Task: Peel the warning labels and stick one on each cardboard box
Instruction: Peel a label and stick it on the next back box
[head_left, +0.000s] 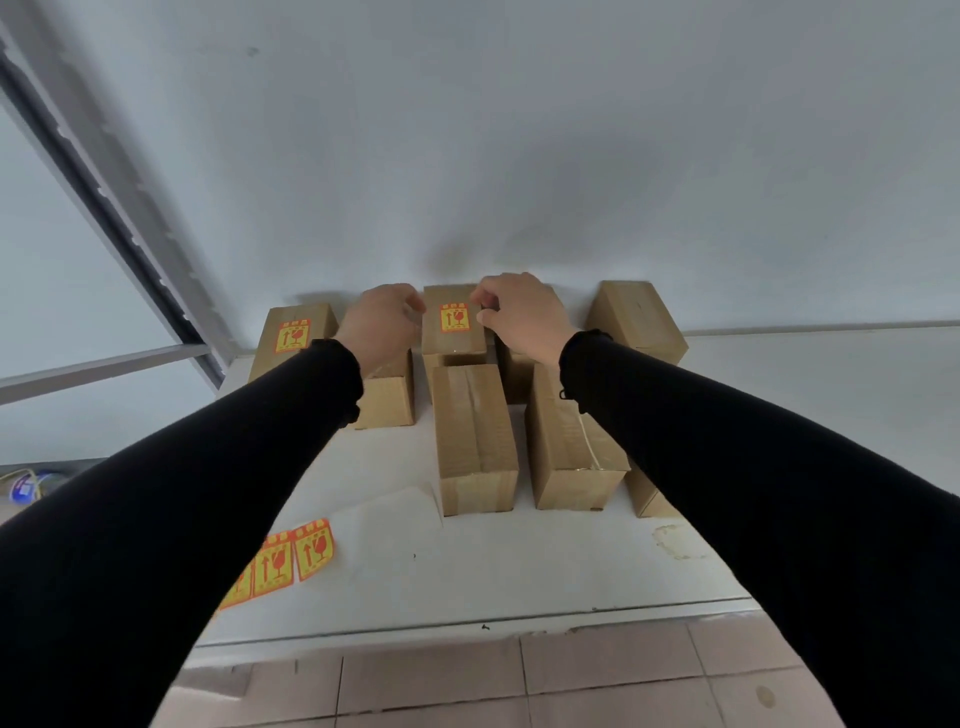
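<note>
Labels (291, 558) lie spare at the worktop's (519, 566) left front, near for peeling. Far-left box (293, 332) wears one already. Left hand (382, 319) and right hand (522, 314), fingers curled and holding nothing, flank the middle back box (453, 343), probably to smooth its label (454, 317) flat.

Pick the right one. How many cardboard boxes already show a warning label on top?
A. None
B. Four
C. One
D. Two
D: one label sits on the far-left box and one on the back-row middle box between the two hands; the other visible box tops are bare.
</note>
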